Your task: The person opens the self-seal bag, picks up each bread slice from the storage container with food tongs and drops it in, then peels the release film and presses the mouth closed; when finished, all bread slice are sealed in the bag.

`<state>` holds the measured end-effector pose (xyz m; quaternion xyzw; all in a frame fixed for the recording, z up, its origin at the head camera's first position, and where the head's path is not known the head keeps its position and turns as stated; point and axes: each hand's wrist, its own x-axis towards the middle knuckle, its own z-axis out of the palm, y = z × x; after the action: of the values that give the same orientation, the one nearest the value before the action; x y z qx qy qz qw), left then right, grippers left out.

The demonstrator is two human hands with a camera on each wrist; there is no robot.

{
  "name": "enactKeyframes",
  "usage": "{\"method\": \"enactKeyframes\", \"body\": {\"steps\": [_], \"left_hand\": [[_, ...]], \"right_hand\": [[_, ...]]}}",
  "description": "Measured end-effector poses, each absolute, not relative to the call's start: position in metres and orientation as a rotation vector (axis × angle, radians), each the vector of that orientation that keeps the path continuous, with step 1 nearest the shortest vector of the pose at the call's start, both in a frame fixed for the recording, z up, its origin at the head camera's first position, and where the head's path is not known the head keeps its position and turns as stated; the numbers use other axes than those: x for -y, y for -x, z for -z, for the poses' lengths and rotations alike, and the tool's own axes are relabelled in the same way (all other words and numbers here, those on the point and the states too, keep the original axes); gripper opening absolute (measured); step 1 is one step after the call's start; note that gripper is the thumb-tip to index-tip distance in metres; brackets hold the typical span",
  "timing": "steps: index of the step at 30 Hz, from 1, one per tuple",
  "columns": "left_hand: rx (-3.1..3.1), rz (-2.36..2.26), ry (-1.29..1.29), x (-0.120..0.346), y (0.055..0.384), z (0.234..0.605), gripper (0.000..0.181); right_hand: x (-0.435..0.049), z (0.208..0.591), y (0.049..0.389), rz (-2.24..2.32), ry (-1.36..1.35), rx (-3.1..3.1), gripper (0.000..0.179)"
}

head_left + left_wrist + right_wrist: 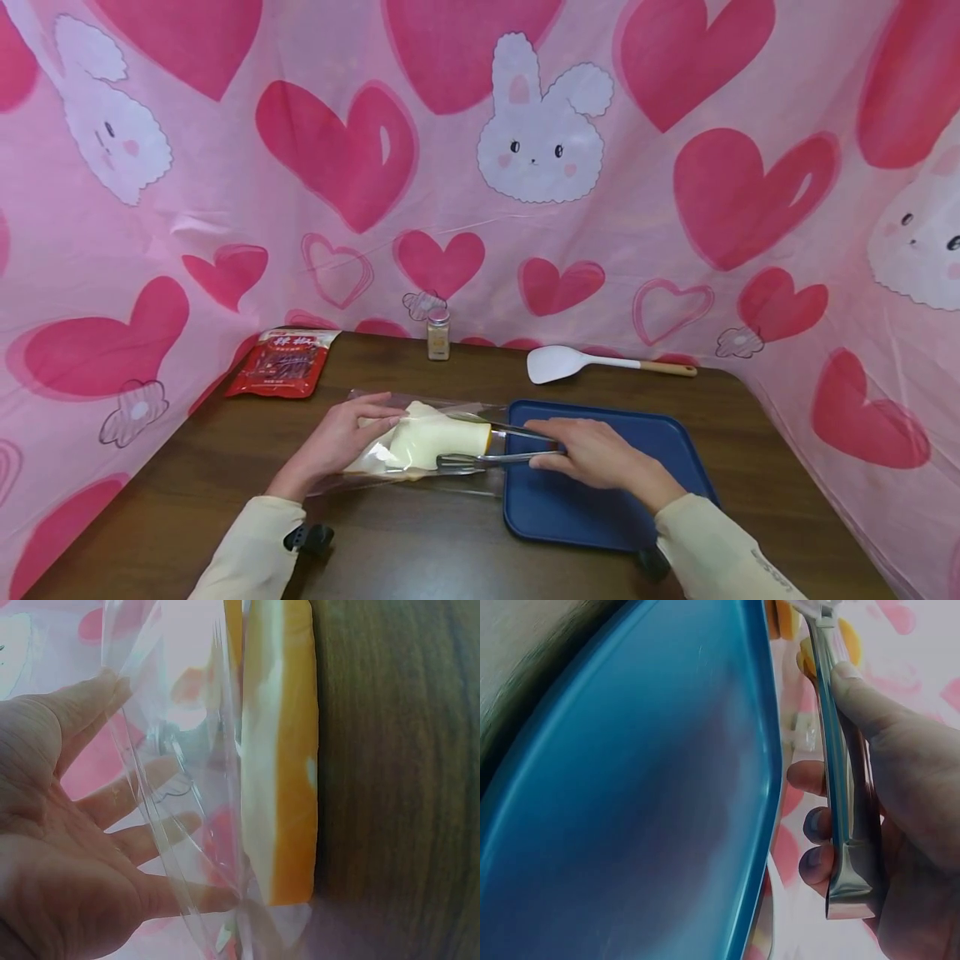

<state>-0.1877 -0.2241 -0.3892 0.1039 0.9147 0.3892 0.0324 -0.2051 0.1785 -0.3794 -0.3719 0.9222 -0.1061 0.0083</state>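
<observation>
A pale slab of bread (438, 437) with an orange-brown crust, also showing as a thick slice (279, 757) in the left wrist view, lies in a clear plastic bag (480, 483). My left hand (348, 433) is at the bag's left part; its thumb and a finger pinch the film, while other fingers show through it. My right hand (588, 450) grips metal tongs (844, 795) between thumb and curled fingers. Their two arms reach left from the tray to the bread, one along its far side and one along its near side.
A blue tray (581, 525) sits right of the bag, under my right hand. Behind are a red food packet (279, 367), a small spice jar (438, 335) and a white spatula (558, 363) with a wooden handle. Pink heart-patterned cloth surrounds the wooden table (390, 542).
</observation>
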Motion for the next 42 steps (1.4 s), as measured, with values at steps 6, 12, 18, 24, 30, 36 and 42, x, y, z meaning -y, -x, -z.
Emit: {"method": "enactKeyframes", "body": {"steps": [6, 12, 18, 24, 30, 36, 42], "left_hand": [[-2.818, -1.219, -0.328, 0.225, 0.189, 0.388, 0.03], [-2.833, -1.209, -0.33, 0.225, 0.19, 0.388, 0.028], [-2.833, -1.189, -0.308, 0.224, 0.189, 0.387, 0.027], [-2.831, -1.197, -0.302, 0.224, 0.188, 0.385, 0.027], [-2.843, -1.212, -0.328, 0.224, 0.189, 0.385, 0.026], [-2.849, -1.217, -0.332, 0.222, 0.188, 0.385, 0.025], [-2.843, -1.222, -0.302, 0.222, 0.188, 0.385, 0.025]], "right_hand": [[-0.166, 0.379, 0.207, 0.343, 1.152, -2.868, 0.063], [-0.153, 0.379, 0.209, 0.358, 1.158, -2.863, 0.062], [-0.142, 0.38, 0.212, 0.412, 1.106, -2.838, 0.062], [-0.134, 0.38, 0.214, 0.437, 1.094, -2.835, 0.058], [-0.127, 0.38, 0.215, 0.446, 1.11, -2.825, 0.058], [-0.12, 0.38, 0.215, 0.472, 1.094, -2.794, 0.058], [-0.115, 0.381, 0.215, 0.475, 1.103, -2.792, 0.057]]}}
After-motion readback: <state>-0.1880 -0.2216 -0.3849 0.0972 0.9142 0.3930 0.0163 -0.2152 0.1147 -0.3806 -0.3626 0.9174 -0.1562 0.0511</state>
